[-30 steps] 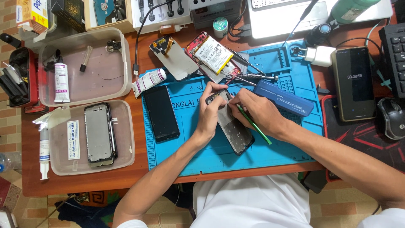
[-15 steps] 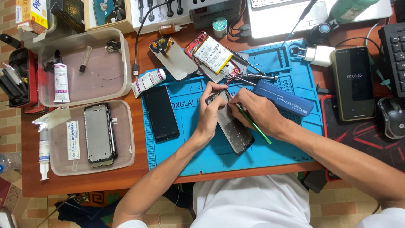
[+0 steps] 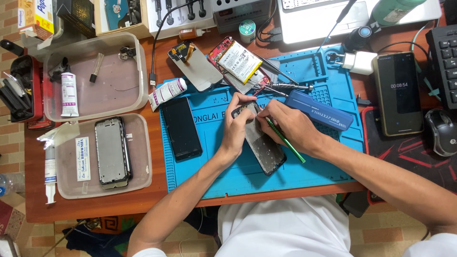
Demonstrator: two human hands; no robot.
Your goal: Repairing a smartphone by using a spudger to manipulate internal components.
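White tee w/ short sleeves, bare forearms, no rings or watch.

Dark phone frame, tilted on blue mat, thin green tool over it

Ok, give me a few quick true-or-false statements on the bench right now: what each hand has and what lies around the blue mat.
1. The right hand holds a green tool over the phone frame. True.
2. The left hand rests off the mat, on the mouse. False: it steadies the top end of the phone frame on the blue mat; the mouse lies untouched at far right.
3. A black screen panel lies flat on the mat, left of the hands. True.
4. The lower plastic tray holds only glue tubes. False: it holds another phone body.
5. The blue tool case lies closed beside the right hand. True.
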